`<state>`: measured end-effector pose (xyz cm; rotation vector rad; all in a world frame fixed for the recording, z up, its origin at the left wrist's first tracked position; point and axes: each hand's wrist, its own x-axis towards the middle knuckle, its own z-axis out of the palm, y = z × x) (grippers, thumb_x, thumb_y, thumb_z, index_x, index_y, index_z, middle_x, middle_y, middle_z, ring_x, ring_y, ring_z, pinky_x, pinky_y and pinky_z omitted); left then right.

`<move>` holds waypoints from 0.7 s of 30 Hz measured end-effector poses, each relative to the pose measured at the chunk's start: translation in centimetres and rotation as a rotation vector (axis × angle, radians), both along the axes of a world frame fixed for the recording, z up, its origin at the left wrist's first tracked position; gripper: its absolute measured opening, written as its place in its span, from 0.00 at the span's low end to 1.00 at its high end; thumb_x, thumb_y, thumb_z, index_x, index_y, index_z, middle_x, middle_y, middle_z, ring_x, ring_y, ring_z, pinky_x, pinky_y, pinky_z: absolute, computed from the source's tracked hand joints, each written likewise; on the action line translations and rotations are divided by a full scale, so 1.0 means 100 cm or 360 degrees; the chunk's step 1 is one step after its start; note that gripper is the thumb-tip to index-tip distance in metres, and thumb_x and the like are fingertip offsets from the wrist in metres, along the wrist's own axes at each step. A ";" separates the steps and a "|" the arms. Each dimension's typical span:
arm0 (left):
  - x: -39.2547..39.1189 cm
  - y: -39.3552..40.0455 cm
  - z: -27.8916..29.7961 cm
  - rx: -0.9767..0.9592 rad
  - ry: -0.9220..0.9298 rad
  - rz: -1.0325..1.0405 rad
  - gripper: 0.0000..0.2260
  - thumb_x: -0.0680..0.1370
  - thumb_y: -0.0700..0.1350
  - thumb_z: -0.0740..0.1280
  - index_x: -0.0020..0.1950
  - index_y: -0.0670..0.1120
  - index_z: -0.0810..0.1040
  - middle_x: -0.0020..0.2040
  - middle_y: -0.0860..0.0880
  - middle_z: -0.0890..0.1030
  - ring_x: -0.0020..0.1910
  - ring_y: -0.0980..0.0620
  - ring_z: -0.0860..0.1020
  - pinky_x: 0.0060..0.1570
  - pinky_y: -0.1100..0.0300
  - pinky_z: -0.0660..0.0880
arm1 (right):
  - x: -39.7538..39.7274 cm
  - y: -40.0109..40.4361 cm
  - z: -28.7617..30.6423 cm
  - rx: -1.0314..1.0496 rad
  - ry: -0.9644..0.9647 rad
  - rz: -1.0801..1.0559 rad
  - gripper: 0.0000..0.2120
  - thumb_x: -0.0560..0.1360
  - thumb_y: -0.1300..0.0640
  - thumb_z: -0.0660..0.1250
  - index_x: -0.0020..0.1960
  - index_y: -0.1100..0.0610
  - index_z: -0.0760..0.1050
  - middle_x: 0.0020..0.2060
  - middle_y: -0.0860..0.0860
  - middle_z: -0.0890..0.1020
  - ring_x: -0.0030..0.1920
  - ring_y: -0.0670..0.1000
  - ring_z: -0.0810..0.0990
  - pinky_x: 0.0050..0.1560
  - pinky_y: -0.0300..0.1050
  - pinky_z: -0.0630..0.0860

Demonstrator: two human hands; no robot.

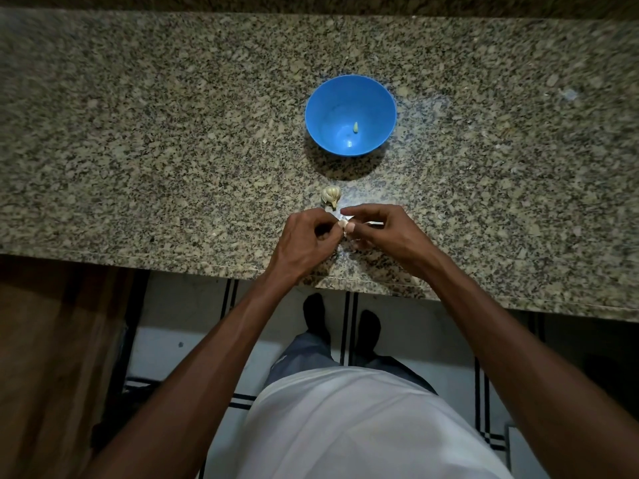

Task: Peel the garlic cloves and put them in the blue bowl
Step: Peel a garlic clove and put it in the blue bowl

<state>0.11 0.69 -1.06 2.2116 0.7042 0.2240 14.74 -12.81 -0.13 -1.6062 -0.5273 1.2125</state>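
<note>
A blue bowl [350,98] stands on the granite counter with one peeled garlic clove [355,127] inside it. Just in front of the bowl lies a partial garlic bulb [331,196]. Near the counter's front edge my left hand [306,240] and my right hand [378,233] meet, and both pinch a small garlic clove [342,224] between their fingertips. A strip of white skin [375,223] sticks out to the right past my right thumb. Most of the clove is hidden by my fingers.
The speckled granite counter [173,150] runs across the whole view, its front edge just below my wrists. Bits of white garlic skin [330,211] lie by the bulb. Below the edge are a tiled floor and my feet.
</note>
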 end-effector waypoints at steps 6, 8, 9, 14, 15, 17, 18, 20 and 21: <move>-0.002 -0.002 0.000 -0.0004 -0.0024 -0.0010 0.07 0.80 0.46 0.70 0.46 0.45 0.86 0.37 0.52 0.82 0.34 0.55 0.79 0.35 0.51 0.77 | -0.003 0.000 -0.007 0.0012 0.0234 -0.0157 0.09 0.79 0.63 0.74 0.58 0.63 0.84 0.52 0.59 0.87 0.52 0.56 0.88 0.57 0.53 0.85; -0.003 -0.002 -0.001 -0.0038 -0.0036 0.0020 0.07 0.80 0.46 0.71 0.47 0.45 0.86 0.37 0.51 0.83 0.35 0.54 0.80 0.36 0.51 0.78 | -0.004 0.000 -0.007 0.0014 0.0302 -0.0187 0.09 0.79 0.65 0.74 0.58 0.65 0.83 0.50 0.58 0.88 0.51 0.54 0.88 0.54 0.49 0.85; -0.003 -0.002 -0.001 -0.0056 -0.0038 0.0039 0.07 0.80 0.46 0.71 0.47 0.44 0.87 0.38 0.51 0.83 0.35 0.54 0.80 0.36 0.51 0.78 | -0.005 0.000 -0.007 0.0016 0.0338 -0.0205 0.09 0.79 0.65 0.74 0.58 0.65 0.82 0.49 0.57 0.88 0.51 0.54 0.88 0.53 0.48 0.84; -0.006 -0.001 -0.001 -0.0059 -0.0053 0.0079 0.07 0.80 0.45 0.72 0.50 0.44 0.88 0.40 0.51 0.85 0.37 0.56 0.82 0.36 0.58 0.79 | -0.005 -0.002 -0.011 0.0030 0.0417 -0.0253 0.08 0.78 0.66 0.73 0.57 0.64 0.82 0.52 0.63 0.87 0.52 0.56 0.87 0.52 0.47 0.84; -0.006 -0.001 -0.002 -0.0081 -0.0046 0.0108 0.07 0.80 0.46 0.73 0.51 0.44 0.88 0.40 0.52 0.85 0.37 0.58 0.82 0.35 0.62 0.77 | -0.005 -0.002 -0.012 0.0032 0.0404 -0.0256 0.08 0.79 0.66 0.73 0.57 0.64 0.82 0.52 0.64 0.87 0.52 0.57 0.87 0.52 0.48 0.84; -0.008 0.001 -0.005 -0.0184 -0.0009 0.0193 0.07 0.79 0.46 0.75 0.53 0.44 0.89 0.42 0.53 0.87 0.39 0.63 0.83 0.38 0.69 0.77 | -0.004 -0.004 -0.015 0.0025 0.0363 -0.0264 0.09 0.79 0.64 0.74 0.59 0.64 0.83 0.50 0.63 0.87 0.50 0.56 0.87 0.52 0.49 0.84; -0.009 0.001 -0.007 -0.0234 0.0012 0.0233 0.07 0.78 0.46 0.76 0.53 0.45 0.89 0.44 0.53 0.87 0.40 0.64 0.83 0.41 0.69 0.79 | -0.004 -0.005 -0.015 0.0022 0.0340 -0.0265 0.09 0.79 0.64 0.74 0.59 0.63 0.83 0.49 0.62 0.87 0.49 0.56 0.87 0.52 0.49 0.84; -0.010 0.001 -0.010 -0.0288 0.0044 0.0307 0.07 0.75 0.44 0.78 0.52 0.45 0.89 0.45 0.52 0.88 0.41 0.63 0.84 0.44 0.66 0.82 | -0.004 -0.007 -0.015 0.0028 0.0295 -0.0262 0.10 0.78 0.64 0.74 0.60 0.63 0.84 0.48 0.62 0.87 0.48 0.55 0.87 0.51 0.48 0.84; -0.010 0.000 -0.012 -0.0297 0.0056 0.0343 0.07 0.75 0.42 0.78 0.52 0.46 0.89 0.45 0.52 0.88 0.41 0.62 0.85 0.45 0.65 0.83 | -0.004 -0.007 -0.015 0.0033 0.0274 -0.0269 0.11 0.78 0.64 0.75 0.60 0.63 0.84 0.48 0.63 0.87 0.47 0.55 0.87 0.50 0.47 0.85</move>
